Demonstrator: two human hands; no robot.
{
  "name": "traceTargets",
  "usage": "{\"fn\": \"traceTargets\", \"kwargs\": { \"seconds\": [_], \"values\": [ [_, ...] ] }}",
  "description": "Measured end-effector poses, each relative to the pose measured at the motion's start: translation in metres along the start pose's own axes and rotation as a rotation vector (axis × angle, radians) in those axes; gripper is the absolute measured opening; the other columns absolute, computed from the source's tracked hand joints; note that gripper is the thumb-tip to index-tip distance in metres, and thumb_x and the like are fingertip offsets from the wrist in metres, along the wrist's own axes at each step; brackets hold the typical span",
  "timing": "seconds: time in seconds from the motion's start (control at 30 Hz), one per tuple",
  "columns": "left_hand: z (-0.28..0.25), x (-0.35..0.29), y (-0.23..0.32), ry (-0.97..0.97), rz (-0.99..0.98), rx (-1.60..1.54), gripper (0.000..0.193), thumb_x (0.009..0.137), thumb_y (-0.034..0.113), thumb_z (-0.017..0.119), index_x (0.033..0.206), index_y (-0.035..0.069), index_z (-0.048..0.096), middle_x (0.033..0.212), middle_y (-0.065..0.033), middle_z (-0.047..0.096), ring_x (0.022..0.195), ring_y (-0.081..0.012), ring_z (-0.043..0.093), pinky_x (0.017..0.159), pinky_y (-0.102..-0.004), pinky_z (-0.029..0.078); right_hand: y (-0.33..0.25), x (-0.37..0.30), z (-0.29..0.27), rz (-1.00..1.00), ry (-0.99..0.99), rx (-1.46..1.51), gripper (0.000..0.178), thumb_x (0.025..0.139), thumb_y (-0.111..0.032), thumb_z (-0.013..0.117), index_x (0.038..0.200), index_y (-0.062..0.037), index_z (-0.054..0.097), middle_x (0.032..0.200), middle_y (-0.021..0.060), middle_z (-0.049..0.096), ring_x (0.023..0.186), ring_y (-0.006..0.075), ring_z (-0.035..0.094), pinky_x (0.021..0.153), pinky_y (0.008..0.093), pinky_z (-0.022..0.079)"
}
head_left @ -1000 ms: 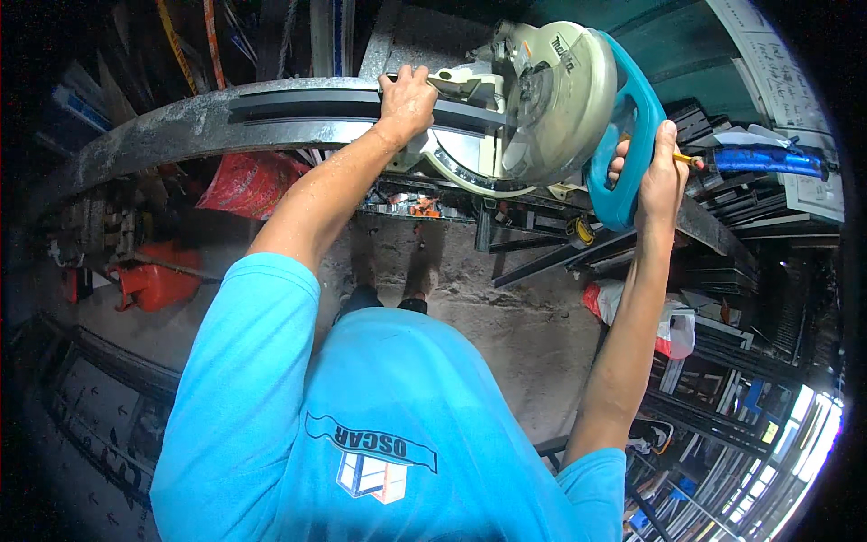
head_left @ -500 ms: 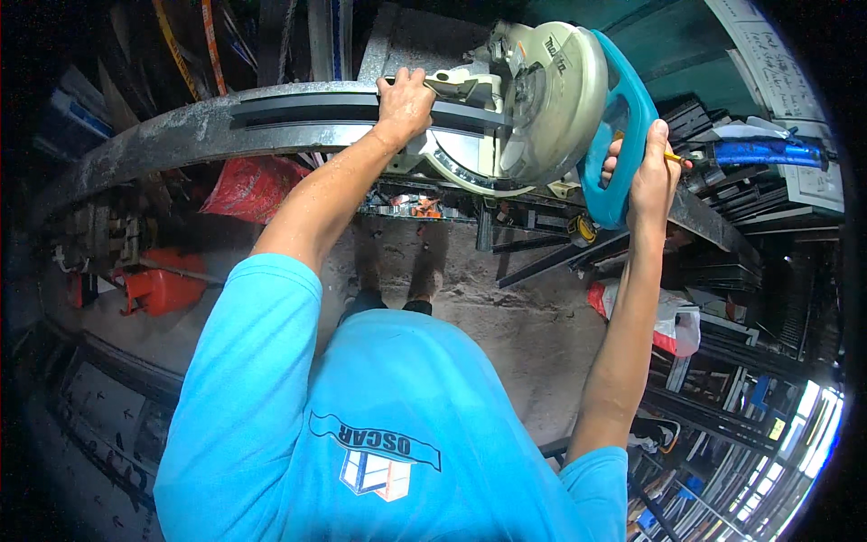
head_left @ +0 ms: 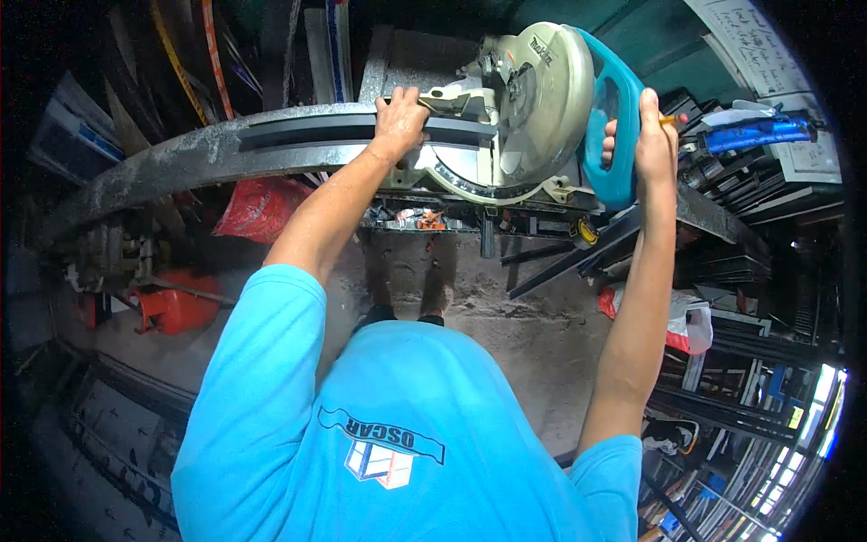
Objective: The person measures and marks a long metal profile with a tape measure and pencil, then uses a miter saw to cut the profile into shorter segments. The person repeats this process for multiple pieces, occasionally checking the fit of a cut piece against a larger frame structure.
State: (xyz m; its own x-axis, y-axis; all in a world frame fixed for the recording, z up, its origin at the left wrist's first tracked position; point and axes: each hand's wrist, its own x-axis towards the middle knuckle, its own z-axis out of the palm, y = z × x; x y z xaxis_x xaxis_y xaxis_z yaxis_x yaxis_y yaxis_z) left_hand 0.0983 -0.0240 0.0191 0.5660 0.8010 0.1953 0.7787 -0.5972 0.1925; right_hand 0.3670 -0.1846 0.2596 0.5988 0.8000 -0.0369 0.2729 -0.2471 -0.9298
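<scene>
A mitre saw [head_left: 546, 99] with a pale round guard and a teal loop handle [head_left: 625, 99] stands on the bench in front of me. My right hand [head_left: 652, 144] is closed round the outer side of that handle, its fingers showing through the loop. A yellow pencil [head_left: 670, 119] sticks out from behind this hand. To the left of the guard, my left hand [head_left: 402, 125] presses a long dark metal bar [head_left: 316, 129] down against the saw's fence, fingers wrapped over it. The bar's right end lies close to the guard; the blade's edge is hidden.
The long grey bench [head_left: 194, 149] curves leftward, with upright profiles [head_left: 327, 54] behind it. Below are a red bag [head_left: 262, 208] and an orange gas cylinder [head_left: 181, 305]. Dark offcuts [head_left: 578, 257], a tape measure [head_left: 585, 233] and a blue tool [head_left: 759, 135] sit to the right.
The whole view has shifted slightly. My right hand sits a little higher in the picture, still on the handle. My left hand stays on the bar.
</scene>
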Motion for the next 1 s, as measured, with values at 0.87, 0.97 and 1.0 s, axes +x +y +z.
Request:
{"fn": "traceTargets", "kwargs": {
  "seconds": [0.87,0.97,1.0],
  "values": [
    [-0.083,-0.211,0.106,-0.985,0.303,-1.103,0.035,0.077,0.005,0.087,0.107,-0.004,0.072,0.096,-0.0015,0.070,0.090,-0.0118,0.062,0.083,-0.0287,0.050,0.143,-0.315,-0.014,-0.009,-0.176,-0.022,0.043,0.083,-0.026,0.085,0.111,0.0023,0.068,0.098,0.0211,0.073,0.092,0.0373,0.071,0.078,0.0456,0.054],
    [-0.049,-0.232,0.151,-1.118,0.377,-1.128,0.037,0.079,0.011,0.089,0.108,-0.004,0.070,0.095,-0.0023,0.071,0.086,-0.0116,0.062,0.079,-0.0292,0.051,0.149,-0.362,-0.061,0.061,-0.089,-0.134,0.042,0.085,-0.028,0.084,0.109,0.0026,0.069,0.099,0.0189,0.073,0.091,0.0338,0.072,0.078,0.0429,0.055],
    [-0.049,-0.237,0.171,-1.166,0.390,-1.132,0.038,0.079,0.011,0.090,0.108,-0.004,0.070,0.095,-0.0025,0.071,0.086,-0.0114,0.063,0.079,-0.0290,0.051,0.153,-0.378,-0.077,0.076,-0.074,-0.098,0.041,0.086,-0.028,0.084,0.109,0.0025,0.069,0.099,0.0177,0.074,0.091,0.0316,0.072,0.078,0.0418,0.055]
  ]
}}
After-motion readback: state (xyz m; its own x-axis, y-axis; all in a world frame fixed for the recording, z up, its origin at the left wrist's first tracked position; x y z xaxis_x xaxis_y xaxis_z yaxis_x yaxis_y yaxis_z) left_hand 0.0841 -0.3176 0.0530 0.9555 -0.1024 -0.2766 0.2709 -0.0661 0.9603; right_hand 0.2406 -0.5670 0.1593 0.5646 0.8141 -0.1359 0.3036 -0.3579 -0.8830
